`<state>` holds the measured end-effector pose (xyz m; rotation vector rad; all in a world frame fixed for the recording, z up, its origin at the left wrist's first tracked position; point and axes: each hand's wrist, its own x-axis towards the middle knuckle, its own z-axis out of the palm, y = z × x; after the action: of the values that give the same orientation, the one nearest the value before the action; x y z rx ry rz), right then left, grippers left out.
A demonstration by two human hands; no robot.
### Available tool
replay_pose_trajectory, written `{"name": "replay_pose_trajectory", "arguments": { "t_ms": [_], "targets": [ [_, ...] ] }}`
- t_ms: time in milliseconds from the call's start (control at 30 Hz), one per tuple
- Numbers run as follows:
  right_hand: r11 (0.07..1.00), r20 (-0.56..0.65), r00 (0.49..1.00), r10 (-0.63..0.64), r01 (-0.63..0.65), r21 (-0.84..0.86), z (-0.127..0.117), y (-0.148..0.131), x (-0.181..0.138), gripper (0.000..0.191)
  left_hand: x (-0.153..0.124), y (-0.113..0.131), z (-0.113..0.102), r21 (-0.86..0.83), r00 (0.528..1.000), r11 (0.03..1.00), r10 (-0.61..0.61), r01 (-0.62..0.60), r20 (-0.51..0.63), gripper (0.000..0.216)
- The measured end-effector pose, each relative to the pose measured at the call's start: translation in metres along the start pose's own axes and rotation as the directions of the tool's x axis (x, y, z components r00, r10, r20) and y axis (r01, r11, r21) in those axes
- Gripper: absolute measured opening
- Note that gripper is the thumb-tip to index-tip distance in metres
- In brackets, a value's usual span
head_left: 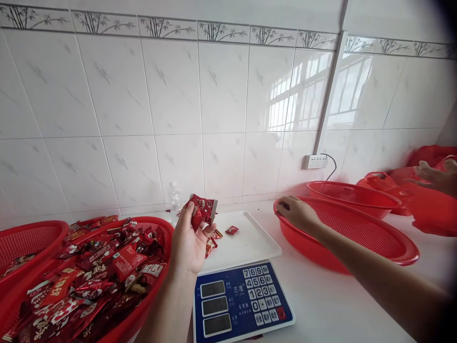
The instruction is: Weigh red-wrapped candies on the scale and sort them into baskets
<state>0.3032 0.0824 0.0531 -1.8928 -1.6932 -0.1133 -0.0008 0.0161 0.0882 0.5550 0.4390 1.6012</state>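
Observation:
My left hand (189, 238) is raised over the scale's white tray (246, 247), its thumb and fingers closed on small red snack packets (205, 209) with printed wrappers. A few similar packets lie on the tray, including a lone small packet (232, 230) near its middle; others are partly hidden behind my left hand. In front of the tray is the scale's blue keypad panel (239, 295), with dark displays. My right hand (298, 212) reaches to the left rim of a red perforated basket (342, 259), its fingers curled at that rim.
At left, a red basket (166, 233) is heaped with wrapped snacks, beside another red basket (35, 228). A clear bottle (174, 197) stands by the tiled wall. Behind the right basket are another basket (357, 188), red bags (428, 205) and another person's blurred hand (437, 176).

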Motion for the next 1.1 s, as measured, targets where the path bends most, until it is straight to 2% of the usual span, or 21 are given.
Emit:
{"name": "replay_pose_trajectory", "arguments": {
  "t_ms": [100,200,267,367,500,633,700,867,967,1100],
  "targets": [
    [0.989,0.060,0.991,0.117,-0.111,-0.101,-0.016,0.042,0.000,0.031,-0.001,0.000,0.000,0.000,1.000,1.000,0.000,0.000,-0.003,0.005],
    [0.978,0.084,0.983,0.164,-0.151,-0.142,-0.015,0.051,0.003,0.036,-0.002,0.000,0.000,-0.005,1.000,1.000,-0.001,0.001,-0.006,0.005],
    [0.989,0.111,0.988,0.107,-0.094,-0.115,-0.004,0.035,0.005,0.044,-0.001,-0.001,0.000,-0.002,1.000,1.000,0.003,-0.003,-0.017,0.005],
    [0.995,0.211,0.972,-0.102,0.102,0.013,0.025,-0.015,0.002,0.048,-0.001,-0.001,0.001,0.008,1.000,1.000,0.007,-0.007,-0.028,0.004],
    [0.940,0.366,0.867,-0.337,0.291,0.176,0.067,-0.090,-0.016,0.056,0.000,0.000,0.001,0.012,1.000,1.000,0.004,-0.004,-0.009,0.007],
    [0.891,0.429,0.781,-0.454,0.388,0.236,0.094,-0.138,-0.031,0.066,-0.001,0.000,0.001,0.011,1.000,1.000,0.012,-0.012,-0.020,0.008],
    [0.854,0.427,0.740,-0.520,0.446,0.267,0.101,-0.151,-0.035,0.063,-0.001,0.000,0.002,0.018,0.999,1.000,0.008,-0.007,-0.031,0.009],
    [0.740,0.346,0.654,-0.673,0.592,0.320,0.108,-0.159,-0.044,0.032,0.000,0.000,0.001,0.024,1.000,1.000,0.001,-0.001,-0.023,0.010],
    [0.724,0.310,0.654,-0.690,0.627,0.287,0.107,-0.155,-0.047,0.028,0.001,-0.003,0.000,0.034,1.000,0.999,0.000,0.000,-0.017,0.011],
    [0.758,0.294,0.699,-0.652,0.618,0.211,0.101,-0.150,-0.048,0.033,0.001,-0.008,-0.002,0.074,1.000,0.997,-0.006,0.004,0.025,0.014]
  ]
}}
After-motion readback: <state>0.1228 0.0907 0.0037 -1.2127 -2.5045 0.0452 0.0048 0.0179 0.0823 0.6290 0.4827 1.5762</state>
